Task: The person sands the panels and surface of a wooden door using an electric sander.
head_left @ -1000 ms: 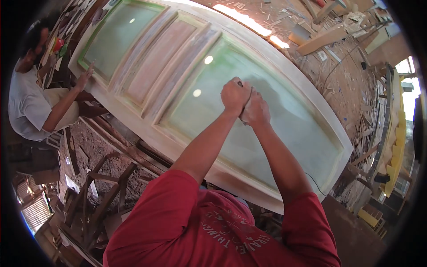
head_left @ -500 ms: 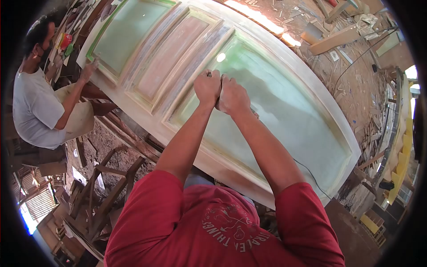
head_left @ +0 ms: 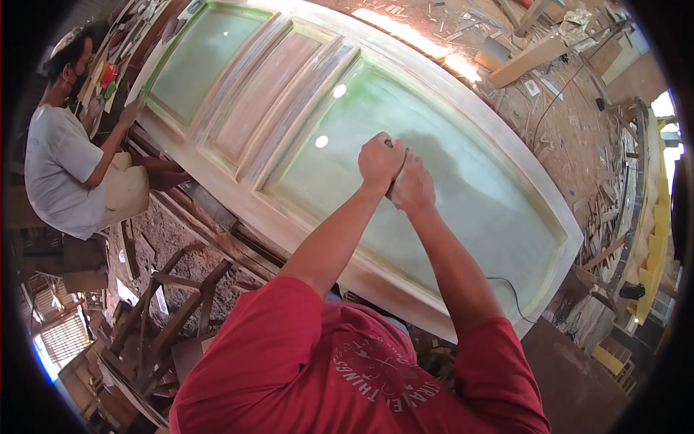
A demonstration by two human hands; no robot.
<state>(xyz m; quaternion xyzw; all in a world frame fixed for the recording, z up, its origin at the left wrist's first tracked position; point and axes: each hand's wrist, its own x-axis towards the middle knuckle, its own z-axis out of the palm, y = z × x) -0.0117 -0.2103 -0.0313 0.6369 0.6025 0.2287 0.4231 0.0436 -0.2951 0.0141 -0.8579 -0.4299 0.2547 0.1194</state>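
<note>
The panelled board [head_left: 295, 126] lies beside a scrap-strewn workshop floor [head_left: 560, 130], the left hand [head_left: 381, 160] and right hand [head_left: 414, 184] meeting over its largest green recess [head_left: 463, 239], fingers curled around a mostly hidden object [head_left: 389, 143].

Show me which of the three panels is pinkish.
The narrow middle panel. The far-left panel and the large panel beneath the left hand and right hand look pale green.

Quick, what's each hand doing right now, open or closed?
Left hand: closed on a dark, mostly hidden tool.
Right hand: closed, right beside the left; what it grips is hidden.
</note>
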